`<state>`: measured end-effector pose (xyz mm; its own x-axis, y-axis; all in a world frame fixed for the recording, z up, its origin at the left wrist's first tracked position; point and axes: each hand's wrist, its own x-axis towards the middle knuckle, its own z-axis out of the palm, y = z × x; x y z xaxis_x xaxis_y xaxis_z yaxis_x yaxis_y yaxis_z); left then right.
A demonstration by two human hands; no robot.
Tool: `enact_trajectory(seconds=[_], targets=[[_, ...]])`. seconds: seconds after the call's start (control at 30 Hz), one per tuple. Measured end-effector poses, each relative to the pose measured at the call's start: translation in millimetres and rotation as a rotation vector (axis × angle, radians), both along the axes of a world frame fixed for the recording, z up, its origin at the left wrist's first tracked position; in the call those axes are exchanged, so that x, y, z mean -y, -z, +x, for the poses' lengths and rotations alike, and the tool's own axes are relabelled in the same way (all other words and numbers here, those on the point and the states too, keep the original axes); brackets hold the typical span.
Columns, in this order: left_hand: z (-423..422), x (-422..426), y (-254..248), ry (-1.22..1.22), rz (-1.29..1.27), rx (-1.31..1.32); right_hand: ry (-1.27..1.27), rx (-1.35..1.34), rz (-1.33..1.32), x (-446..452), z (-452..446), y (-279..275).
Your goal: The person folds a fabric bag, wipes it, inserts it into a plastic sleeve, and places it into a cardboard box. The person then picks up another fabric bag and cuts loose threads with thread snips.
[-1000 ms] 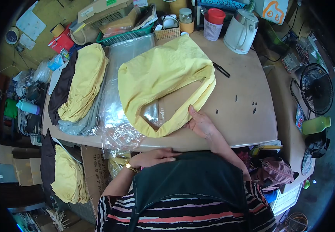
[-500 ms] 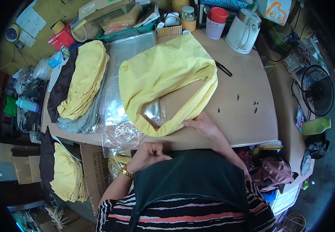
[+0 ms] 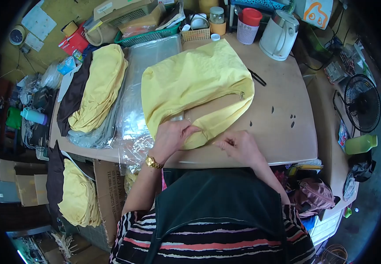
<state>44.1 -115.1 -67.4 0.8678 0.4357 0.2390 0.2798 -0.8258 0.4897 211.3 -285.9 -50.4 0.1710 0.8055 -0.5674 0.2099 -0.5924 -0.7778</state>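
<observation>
A yellow cloth bag [image 3: 195, 75] with a wide strap lies on the tan table [image 3: 283, 136], partly over clear plastic sheets [image 3: 144, 66]. My left hand [image 3: 171, 137], with a gold watch at the wrist, is closed on the lower part of the bag's strap. Just right of the strap, my right hand [image 3: 239, 147] has its thumb and fingers pinched together; whether anything small is between them cannot be made out. A zipper pull shows near the bag's right edge. Black thread snips [image 3: 257, 78] rest beside the bag.
Folded yellow cloth [image 3: 100, 88] and dark cloth [image 3: 74, 97] lie at the left, with another yellow stack [image 3: 78, 193] lower down. A kettle [image 3: 279, 35], a red-lidded cup [image 3: 248, 26] and baskets [image 3: 151, 37] line the back. A fan [image 3: 361, 103] stands at the right.
My left hand has moved up from the apron to the strap and closed on it. My right hand has come off the strap to its right. The strap's lower part has folded together.
</observation>
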Motion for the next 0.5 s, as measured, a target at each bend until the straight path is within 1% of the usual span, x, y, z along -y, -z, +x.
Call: enact_trajectory(seconds=[0.03, 0.07, 0.13, 0.2, 0.23, 0.3, 0.33, 0.37, 0.4, 0.43, 0.47, 0.5], targets=[[0, 4, -5, -0.004, -0.004, -0.003, 0.015, 0.481, 0.455, 1, -10, -11], [0, 10, -11, 0.037, 0.043, -0.013, 0.028, 0.958, 0.912, -2, -20, -16], [3, 20, -20, 0.067, 0.099, -0.019, 0.024, 0.988, 0.991, -27, -16, -10], [3, 26, -27, -0.076, 0.135, 0.601, -0.339, 0.817, 0.771, -49, 5, 14], [-15, 33, -27, -0.113, 0.088, 0.563, -0.351, 0.820, 0.794, -55, 9, 10], [-35, 52, -6, -0.049, -0.686, 0.441, -0.154, 0.816, 0.865, -69, 16, 0], [-37, 52, 0, 0.089, -0.862, 0.200, -0.175, 0.811, 0.884, -73, 17, -8], [-41, 53, 6, 0.227, -1.037, -0.048, -0.225, 0.746, 0.862, -73, 16, -18], [-45, 53, 14, 0.205, -1.040, -0.034, -0.275, 0.681, 0.834, -72, 14, -23], [-48, 50, 23, 0.284, -1.088, -0.162, -0.296, 0.675, 0.845, -70, 8, -18], [-52, 46, 32, 0.364, -1.136, -0.294, -0.373, 0.714, 0.893, -62, -3, -7], [-56, 43, 43, 0.384, -1.227, -0.261, -0.425, 0.726, 0.915, -58, -9, 3]])
